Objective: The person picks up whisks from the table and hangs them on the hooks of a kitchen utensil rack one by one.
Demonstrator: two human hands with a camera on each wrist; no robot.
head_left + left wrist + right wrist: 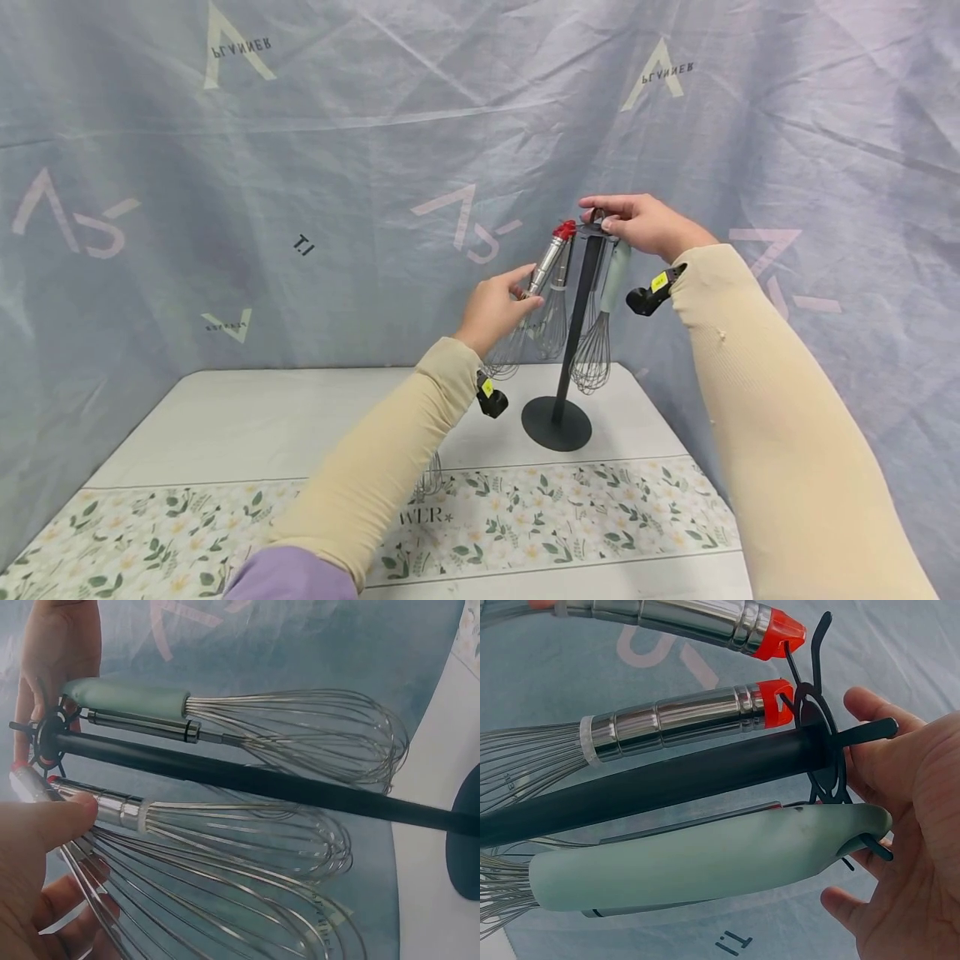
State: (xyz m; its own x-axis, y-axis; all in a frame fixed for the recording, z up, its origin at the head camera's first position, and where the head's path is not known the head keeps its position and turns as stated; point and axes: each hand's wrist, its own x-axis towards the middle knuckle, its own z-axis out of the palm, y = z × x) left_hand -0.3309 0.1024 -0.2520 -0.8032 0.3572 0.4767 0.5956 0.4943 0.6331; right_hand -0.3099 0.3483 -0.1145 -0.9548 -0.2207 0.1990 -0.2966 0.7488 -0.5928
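Note:
My left hand (498,308) pinches the metal handle of a red-tipped whisk (548,261), tilted beside a black whisk stand (575,337). In the right wrist view, that whisk's red end meets a hook at the stand's top. A second red-ended whisk (682,718) hangs next to it, close to the post. On the other side hang a whisk with a pale green handle (617,277) and a metal-handled whisk (142,726). My right hand (645,225) holds the stand's top, its fingers and thumb about the loop; the hooks partly hide the fingertips.
The stand's round base (557,427) rests on a white table (300,417) with a floral band. Wires of another whisk (431,481) show on the table, mostly hidden by my left forearm. A grey-blue curtain (337,208) closes off the back and sides.

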